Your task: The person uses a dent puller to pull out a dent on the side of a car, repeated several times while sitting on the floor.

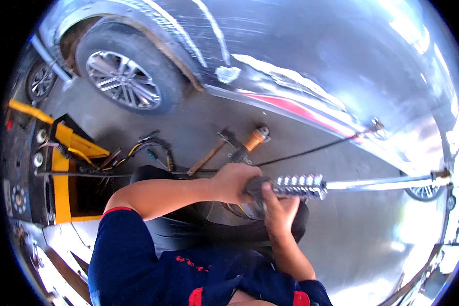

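Observation:
A slide-hammer puller (298, 186), with a chrome ribbed grip and a long shiny rod (380, 183), reaches right from my hands to a brass-coloured end near the car's side. My left hand (234, 182) is closed around its dark handle end. Close beside it, my right hand (279, 211) also grips that dark end, thumb lying along it. The grey car body (311, 46) fills the far side, its panel scraped and patched with pale marks. A dark cable (316, 151) runs from behind my hands to a metal fitting (377, 128) at the car's lower edge.
On the floor beyond my left arm lie a wooden-handled hammer (208, 157), an orange cylinder (255, 139) with a metal end, and coiled cables (160, 145). A black-and-yellow machine (61, 191) stands left. The car's wheel (123, 80) is at the far left.

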A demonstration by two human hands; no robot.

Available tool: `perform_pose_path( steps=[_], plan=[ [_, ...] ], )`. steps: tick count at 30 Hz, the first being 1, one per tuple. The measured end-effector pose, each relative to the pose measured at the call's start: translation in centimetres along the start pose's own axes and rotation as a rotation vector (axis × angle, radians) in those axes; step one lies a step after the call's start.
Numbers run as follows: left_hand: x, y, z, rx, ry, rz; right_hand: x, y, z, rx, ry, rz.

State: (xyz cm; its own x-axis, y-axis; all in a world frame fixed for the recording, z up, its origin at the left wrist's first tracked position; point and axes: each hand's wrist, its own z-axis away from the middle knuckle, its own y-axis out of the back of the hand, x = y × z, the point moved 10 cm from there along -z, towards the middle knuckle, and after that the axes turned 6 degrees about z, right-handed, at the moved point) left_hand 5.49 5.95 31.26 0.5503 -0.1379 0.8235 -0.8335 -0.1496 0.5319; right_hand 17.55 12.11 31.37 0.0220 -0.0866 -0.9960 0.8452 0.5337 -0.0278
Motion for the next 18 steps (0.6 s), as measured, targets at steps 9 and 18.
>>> perform_pose_path(
  steps=[9,18],
  plan=[
    [0.4,-2.5,-0.3,-0.169,0.107,0.191,0.7,1.5,0.2,-0.379,-0.034,-0.004],
    [0.4,-2.3,-0.9,-0.138,0.009,-0.012,0.0,1.9,0.9,-0.195,0.127,0.196]
  ],
)
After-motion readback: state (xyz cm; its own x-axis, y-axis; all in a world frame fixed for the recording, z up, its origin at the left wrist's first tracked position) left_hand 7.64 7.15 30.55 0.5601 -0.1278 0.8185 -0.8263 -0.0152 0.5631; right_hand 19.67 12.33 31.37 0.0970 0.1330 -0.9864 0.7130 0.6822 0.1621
